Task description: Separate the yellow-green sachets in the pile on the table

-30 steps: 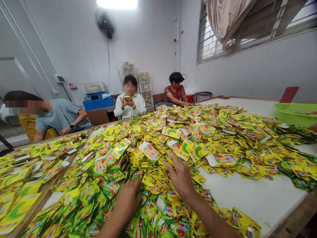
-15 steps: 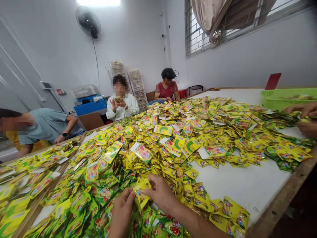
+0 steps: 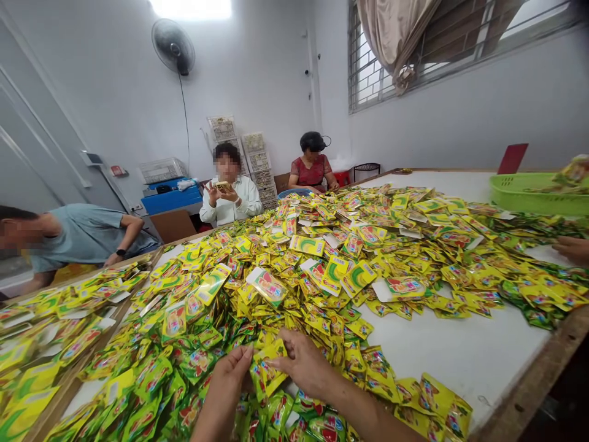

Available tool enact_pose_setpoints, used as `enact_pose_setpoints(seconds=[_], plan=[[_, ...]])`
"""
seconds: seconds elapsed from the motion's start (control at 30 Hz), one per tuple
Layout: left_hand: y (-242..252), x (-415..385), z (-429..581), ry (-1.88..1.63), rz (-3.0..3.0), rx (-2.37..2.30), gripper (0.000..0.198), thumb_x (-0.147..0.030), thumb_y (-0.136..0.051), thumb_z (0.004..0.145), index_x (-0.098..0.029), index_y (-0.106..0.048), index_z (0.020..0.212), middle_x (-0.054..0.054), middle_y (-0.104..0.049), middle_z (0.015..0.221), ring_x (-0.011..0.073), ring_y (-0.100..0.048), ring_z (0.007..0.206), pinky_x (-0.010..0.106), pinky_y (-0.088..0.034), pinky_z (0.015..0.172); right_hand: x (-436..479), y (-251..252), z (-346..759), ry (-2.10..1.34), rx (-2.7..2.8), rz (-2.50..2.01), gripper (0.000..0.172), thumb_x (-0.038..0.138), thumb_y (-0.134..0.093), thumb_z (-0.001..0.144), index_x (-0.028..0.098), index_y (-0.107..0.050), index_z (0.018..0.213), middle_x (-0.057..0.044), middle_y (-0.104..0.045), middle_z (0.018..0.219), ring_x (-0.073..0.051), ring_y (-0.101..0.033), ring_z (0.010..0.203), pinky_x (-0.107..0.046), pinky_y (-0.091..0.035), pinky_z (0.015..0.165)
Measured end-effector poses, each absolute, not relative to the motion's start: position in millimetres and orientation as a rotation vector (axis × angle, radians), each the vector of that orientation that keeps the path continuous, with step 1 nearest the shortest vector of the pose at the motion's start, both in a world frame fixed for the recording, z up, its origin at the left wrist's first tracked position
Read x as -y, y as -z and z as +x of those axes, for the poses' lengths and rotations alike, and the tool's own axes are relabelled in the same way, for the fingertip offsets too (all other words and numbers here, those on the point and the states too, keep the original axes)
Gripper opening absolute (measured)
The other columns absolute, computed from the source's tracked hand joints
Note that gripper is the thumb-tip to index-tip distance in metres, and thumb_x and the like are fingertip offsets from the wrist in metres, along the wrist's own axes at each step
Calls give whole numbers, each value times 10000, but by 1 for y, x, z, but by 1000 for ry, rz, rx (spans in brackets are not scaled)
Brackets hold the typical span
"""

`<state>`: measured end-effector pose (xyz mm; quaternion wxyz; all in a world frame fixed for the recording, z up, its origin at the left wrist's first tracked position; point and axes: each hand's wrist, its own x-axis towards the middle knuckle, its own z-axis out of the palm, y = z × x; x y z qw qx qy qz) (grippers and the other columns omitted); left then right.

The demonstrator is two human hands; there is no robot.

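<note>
A big heap of small yellow and green sachets (image 3: 322, 270) covers the white table (image 3: 460, 350). At the near edge both of my hands pinch one yellow sachet (image 3: 265, 368) just above the heap. My left hand (image 3: 227, 383) grips its left side with closed fingers. My right hand (image 3: 304, 362) holds its upper right side between thumb and fingers. More green sachets lie under my wrists.
A green plastic basket (image 3: 529, 193) stands at the far right, with another person's hand (image 3: 573, 248) near it. Two people sit at the far end and a third leans in at the left. A second sachet-covered table (image 3: 55, 319) adjoins on the left.
My hands went from reaching flat into the heap to drawing together and lifting one sachet between them. The other person's hands at the right moved apart.
</note>
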<state>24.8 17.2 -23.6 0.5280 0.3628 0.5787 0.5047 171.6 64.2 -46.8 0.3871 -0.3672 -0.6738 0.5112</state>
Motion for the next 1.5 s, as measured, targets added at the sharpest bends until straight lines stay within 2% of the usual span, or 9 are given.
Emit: enact_pose_setpoints(seconds=[0.2, 0.3, 0.4, 0.57, 0.73, 0.87, 1.07, 1.27, 1.5], plan=[[18, -31, 27, -1112, 1065, -1426, 406, -530, -686, 552, -154, -564, 646, -13, -588, 520, 95, -468, 460, 192, -322, 449, -63, 37, 173, -1569, 1463, -809, 183, 303, -616, 670, 186, -499, 748, 37, -548, 680, -114, -512, 610, -204, -398, 535], [16, -43, 35, -1098, 1184, -1503, 437, -575, -649, 550, -155, -541, 595, -10, -554, 482, 96, -444, 419, 205, -313, 427, -64, 31, 175, -1714, 1269, -767, 387, 323, -692, 598, 189, -496, 903, 13, -611, 754, -141, -572, 642, -236, -448, 562], [6, -58, 41, -1067, 1324, -1566, 425, -584, -594, 587, -165, -523, 579, -8, -533, 471, 116, -454, 419, 231, -352, 435, -70, 28, 184, -1630, 1253, -782, 306, 314, -683, 608, 160, -542, 833, -18, -640, 752, -166, -597, 679, -263, -466, 634], [-34, -94, 31, -1118, 1585, -1965, 357, -521, -535, 646, -200, -530, 802, 83, -633, 827, 261, -581, 784, 374, -415, 728, -83, 21, 200, -1198, 1324, -1061, 199, 311, -615, 653, 170, -575, 788, -54, -647, 836, -221, -587, 817, -288, -466, 707], [-36, -133, 31, -918, 1525, -2271, 470, -675, -453, 607, -212, -482, 528, 170, -622, 590, 407, -603, 728, 485, -389, 677, -87, 20, 202, -1084, 1269, -1178, 207, 337, -568, 678, 184, -554, 817, -69, -644, 824, -228, -585, 792, -281, -461, 667], [-9, -144, 47, -934, 1480, -2228, 419, -627, -560, 550, -223, -461, 505, 128, -625, 555, 375, -616, 666, 433, -414, 614, -89, 28, 198, -1042, 1327, -1130, 103, 245, -560, 663, 196, -522, 746, -24, -623, 722, -195, -573, 712, -254, -443, 628], [-2, -107, 40, -1118, 1502, -1932, 448, -579, -537, 635, -161, -571, 792, 69, -675, 703, 247, -628, 695, 329, -473, 619, -91, 29, 200, -1053, 1280, -1061, 180, 291, -633, 639, 189, -532, 748, -39, -617, 778, -222, -571, 806, -258, -453, 650], [-11, -38, 27, -814, 1395, -1208, 368, -374, -685, 630, -191, -621, 943, 68, -677, 996, 245, -605, 907, 352, -448, 862, -86, 12, 199, -1121, 1178, -841, 197, 333, -602, 696, 183, -533, 803, -22, -612, 814, -182, -565, 792, -250, -463, 702], [8, -4, 22, -1080, 1222, -1406, 276, -445, -676, 626, -193, -628, 725, -1, -655, 711, 188, -589, 738, 260, -469, 680, -78, 35, 199, -1059, 1651, -1073, 229, 266, -566, 715, 220, -582, 939, -29, -593, 890, -208, -536, 840, -272, -444, 669]])
